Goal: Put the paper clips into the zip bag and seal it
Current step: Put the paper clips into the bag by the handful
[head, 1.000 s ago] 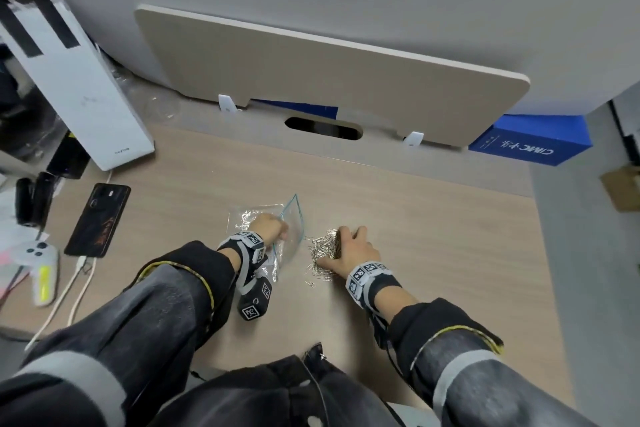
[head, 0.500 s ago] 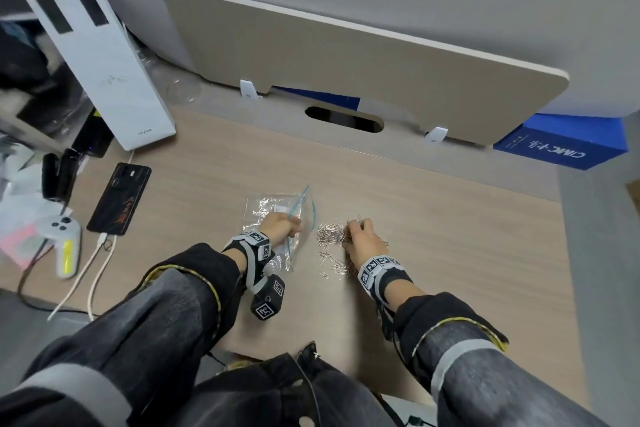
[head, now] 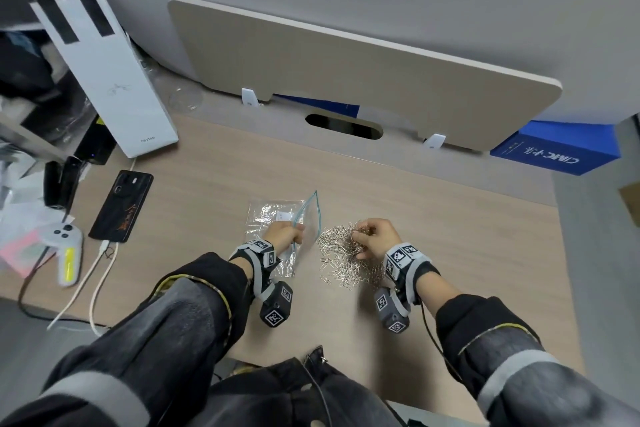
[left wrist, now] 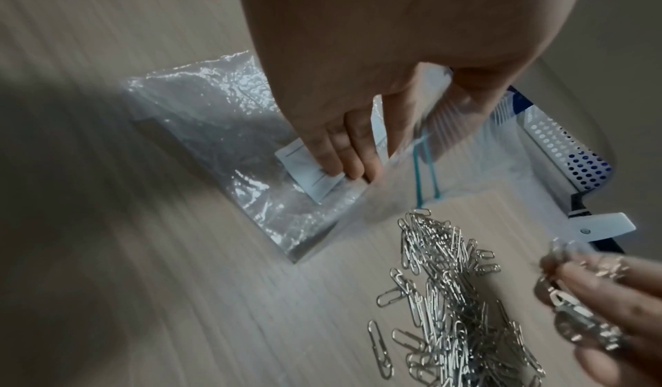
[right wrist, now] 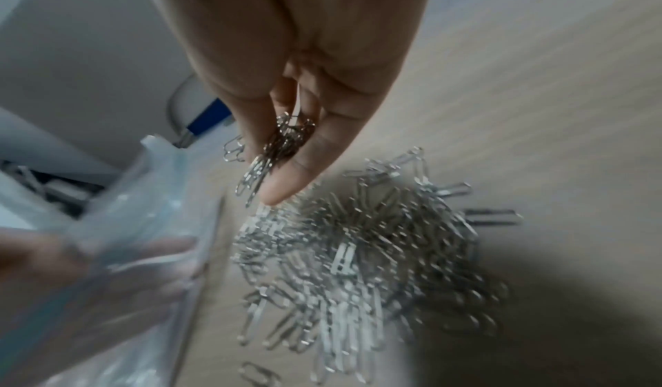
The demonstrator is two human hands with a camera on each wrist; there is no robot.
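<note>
Left hand [head: 285, 236]: yours pinches the zip bag [head: 273, 218] mouth open; lift it wider.
Right hand [head: 375, 236]: pinching paper clips [head: 341, 258]; drop them deep inside.

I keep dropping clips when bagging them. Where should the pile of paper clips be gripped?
Pinch a small bunch from the top of the pile of paper clips, coming from above as the right hand does; they lie loose and tangled on the desk.
</note>
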